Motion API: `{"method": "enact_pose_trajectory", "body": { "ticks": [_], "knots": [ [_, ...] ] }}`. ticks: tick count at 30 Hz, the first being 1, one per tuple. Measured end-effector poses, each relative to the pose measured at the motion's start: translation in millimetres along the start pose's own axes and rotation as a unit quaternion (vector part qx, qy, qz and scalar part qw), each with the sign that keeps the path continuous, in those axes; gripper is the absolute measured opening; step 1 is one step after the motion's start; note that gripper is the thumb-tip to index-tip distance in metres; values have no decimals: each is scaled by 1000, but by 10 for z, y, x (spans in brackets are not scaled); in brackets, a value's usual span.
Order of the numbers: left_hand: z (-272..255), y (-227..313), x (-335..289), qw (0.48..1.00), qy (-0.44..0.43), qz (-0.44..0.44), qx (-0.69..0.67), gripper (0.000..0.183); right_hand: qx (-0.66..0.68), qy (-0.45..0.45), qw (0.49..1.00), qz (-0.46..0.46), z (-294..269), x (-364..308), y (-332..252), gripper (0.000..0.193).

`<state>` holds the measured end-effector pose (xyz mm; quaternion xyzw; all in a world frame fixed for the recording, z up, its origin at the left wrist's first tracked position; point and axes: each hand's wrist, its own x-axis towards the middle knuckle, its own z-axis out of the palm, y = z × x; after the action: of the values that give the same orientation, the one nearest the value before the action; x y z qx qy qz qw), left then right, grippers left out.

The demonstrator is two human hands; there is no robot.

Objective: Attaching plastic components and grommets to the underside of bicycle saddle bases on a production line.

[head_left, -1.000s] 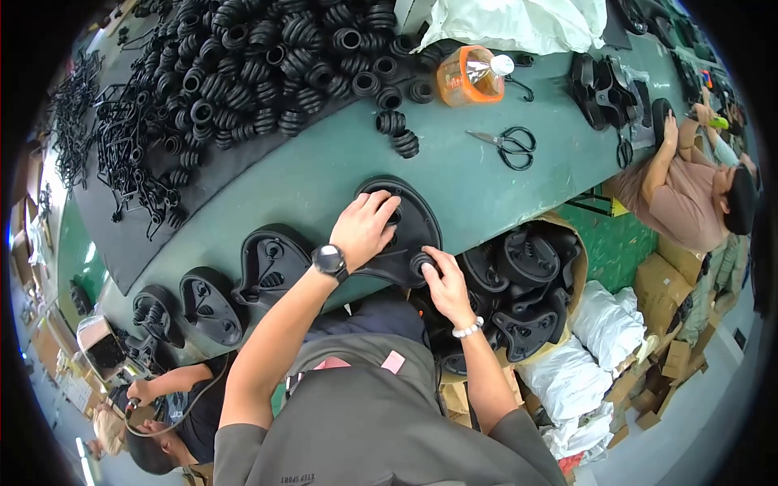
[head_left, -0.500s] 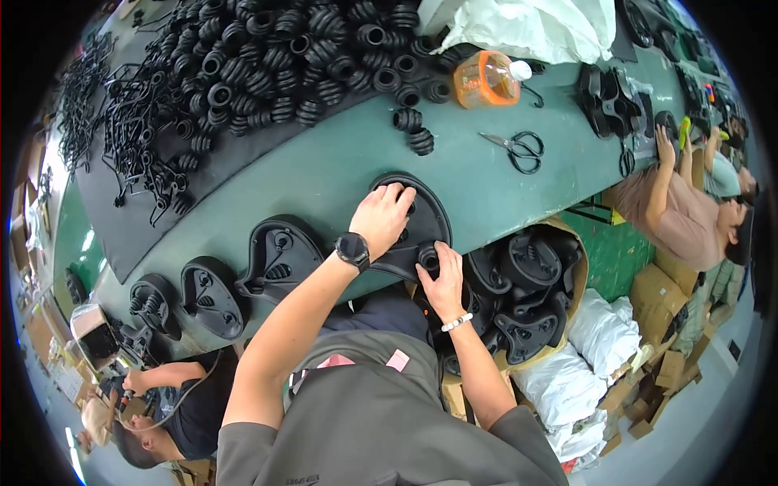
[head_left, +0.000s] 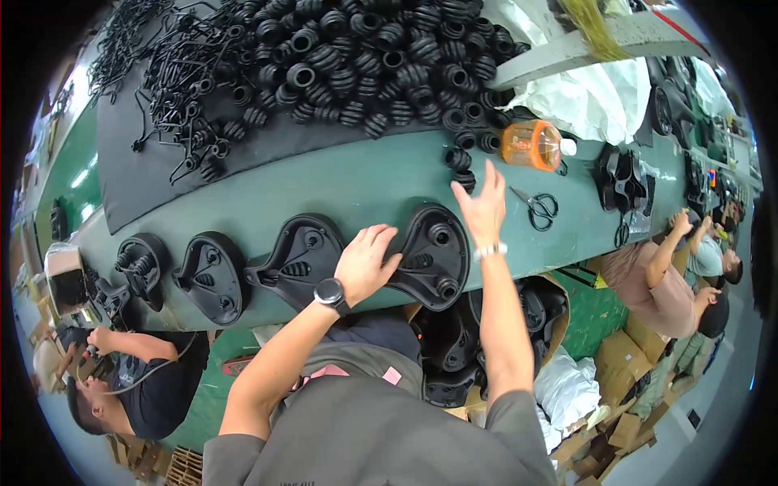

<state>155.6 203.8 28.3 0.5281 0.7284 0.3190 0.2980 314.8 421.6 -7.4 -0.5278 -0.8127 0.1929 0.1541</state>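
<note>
A black bicycle saddle (head_left: 429,259) lies underside up near the table's front edge. Two ribbed rubber bellows are seated in its wide end, one at the far corner (head_left: 440,234) and one at the near corner (head_left: 446,287). My left hand (head_left: 369,263), fingers apart, is at the saddle's narrow left end; whether it touches is unclear. Past the saddle, my right hand (head_left: 485,206) reaches forward with thumb and fingers spread. Just beyond its fingertips sit loose bellows (head_left: 463,181), and nothing shows in its grasp.
More upturned saddles (head_left: 301,255) line the table to the left. Behind are heaped bellows (head_left: 365,65) and bent black metal rods (head_left: 190,89). An orange bottle (head_left: 528,146) and scissors (head_left: 541,211) lie right. A carton of saddles (head_left: 539,312) stands below; co-workers sit at both sides.
My left hand has slid off the saddle's middle toward its narrow end. My right hand has left the near bellows and moved forward to the loose ones. The whole view has shifted.
</note>
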Motion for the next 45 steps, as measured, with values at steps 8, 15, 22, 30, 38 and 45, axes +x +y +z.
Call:
{"method": "enact_pose_trajectory", "body": {
  "ticks": [8, 15, 22, 30, 38, 45],
  "knots": [
    [-420, -367, -643, 997, 37, -64, -18, 29, 17, -94, 995, 19, 414, 308, 150, 58],
    [-955, -165, -458, 907, 23, -216, -360, 70, 130, -157, 957, -205, -460, -365, -1540, 59],
    [-1535, -683, -999, 803, 99, -237, -537, 49, 410, -243, 878, 50, 86, -1500, -2238, 56],
    [-1044, -1113, -2189, 952, 133, -129, -245, 31, 374, -367, 806, 274, 406, -2070, -1899, 43],
    [-194, -1089, -1750, 993, 29, 112, -2, 28, -55, -247, 926, -281, 848, -1581, -2284, 60],
    [-430, -1093, -1703, 989, -32, 136, 44, 23, -61, -246, 936, -243, 952, -1564, -2186, 62]
  ]
}}
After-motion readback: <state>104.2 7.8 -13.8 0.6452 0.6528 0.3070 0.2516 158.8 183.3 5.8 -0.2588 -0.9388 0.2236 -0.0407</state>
